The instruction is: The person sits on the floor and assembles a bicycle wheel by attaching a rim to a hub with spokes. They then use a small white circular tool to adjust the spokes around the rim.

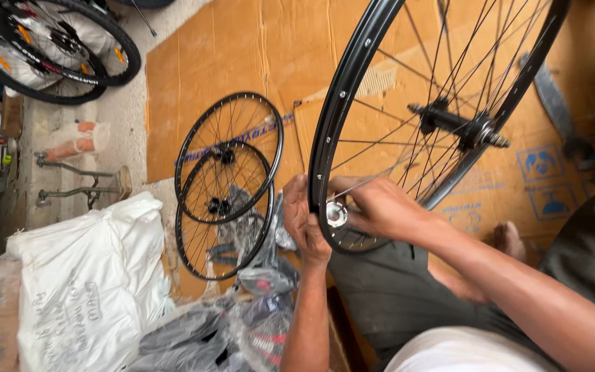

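a: big black wheel rim (339, 103) held up on edge over the cardboard sheet (242, 48), hub (459, 125) with axle in its middle, thin spokes running out to the rim.

b: left hand (303, 219)?

a: wrapped around the lowest part of the rim, fingers curled shut on it, thumb side toward the small silver tool.

b: right hand (380, 207)?

a: just right of the left hand, at the same low stretch of rim. fingers pinched closed on a small round silver tool (337, 214) pressed against the rim's inner side. touching a spoke too, can't tell whether gripped.

b: rest, relative to the held rim?

a: left of it, two smaller black wheels (227, 182) lying flat, overlapping, half on the cardboard. below those, crumpled clear plastic wrap (256, 275) with dark parts inside. further left and lower, white sack (91, 275). far upper left, tyred bike wheels (56, 48) leaning by the wall. under the rim, grey trousers (387, 296) on the lap, a bare foot (507, 238) right of the hands on the cardboard.

b: rim touching the floor?

a: can't tell, bottom hidden by the hands.
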